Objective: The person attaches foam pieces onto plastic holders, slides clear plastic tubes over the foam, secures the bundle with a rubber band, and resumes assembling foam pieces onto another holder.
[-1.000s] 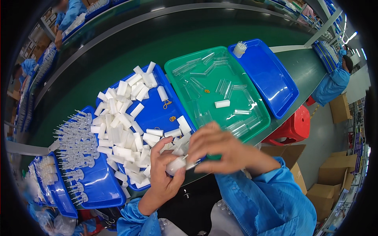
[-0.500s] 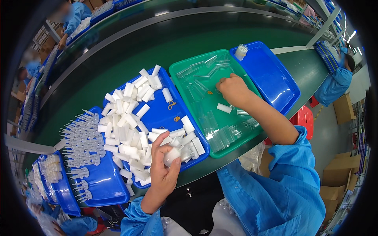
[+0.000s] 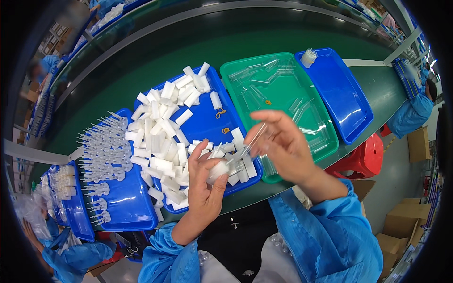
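Note:
My left hand (image 3: 204, 191) is closed around a short white piece (image 3: 218, 172), with clear tubes standing out of its end toward the right. Close beside it, my right hand (image 3: 285, 151) grips a thin clear tube (image 3: 256, 139); motion blurs the fingers, so I cannot tell if it is a single tube. The right hand hangs over the near left part of a green tray (image 3: 230, 70) of loose clear tubes (image 3: 302, 109). Below my left hand, a blue tray (image 3: 200, 123) bears a heap of white blocks (image 3: 163, 137).
Rubber bands (image 3: 225, 130) lie in the block tray. To the left, another blue tray (image 3: 127, 207) holds clear stemmed parts (image 3: 104, 151). A blue tray (image 3: 347, 99) at the right has one white bundle (image 3: 309, 57) in its corner. A red stool (image 3: 363, 158) stands beyond the table edge.
My right hand has come out of the green tray toward my left hand, bringing a clear tube. The left hand still holds the white piece. The whole view has shifted slightly.

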`<action>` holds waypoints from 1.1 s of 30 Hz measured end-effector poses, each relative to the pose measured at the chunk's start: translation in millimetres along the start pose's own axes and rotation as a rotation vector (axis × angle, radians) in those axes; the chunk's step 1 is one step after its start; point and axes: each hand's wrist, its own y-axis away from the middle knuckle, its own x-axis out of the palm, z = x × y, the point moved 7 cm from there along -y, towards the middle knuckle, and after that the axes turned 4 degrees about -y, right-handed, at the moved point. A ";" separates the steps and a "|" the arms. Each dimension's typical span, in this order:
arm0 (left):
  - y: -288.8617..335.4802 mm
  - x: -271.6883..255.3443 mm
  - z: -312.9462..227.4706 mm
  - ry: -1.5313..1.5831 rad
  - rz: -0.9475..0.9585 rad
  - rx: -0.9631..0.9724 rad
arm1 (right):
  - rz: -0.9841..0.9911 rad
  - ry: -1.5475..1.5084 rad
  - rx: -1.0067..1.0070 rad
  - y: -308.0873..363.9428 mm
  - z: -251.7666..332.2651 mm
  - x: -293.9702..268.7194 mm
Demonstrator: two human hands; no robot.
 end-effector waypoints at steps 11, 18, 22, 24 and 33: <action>-0.3 -0.6 -3.0 -0.036 -0.036 0.020 | 0.003 -0.041 -0.003 5.7 -24.7 16.1; -0.2 -2.7 -0.4 -0.034 -0.076 0.006 | -0.002 -0.225 0.075 7.5 -41.3 15.9; -1.1 -5.0 -1.3 -0.072 -0.096 0.015 | 0.010 -0.270 0.071 8.9 -44.5 16.1; -0.2 -5.6 1.9 -0.028 -0.100 -0.020 | 0.008 -0.233 0.057 10.9 -45.2 17.5; -1.3 -7.7 3.0 0.035 -0.112 0.023 | 0.020 -0.195 -0.062 16.2 -43.2 21.6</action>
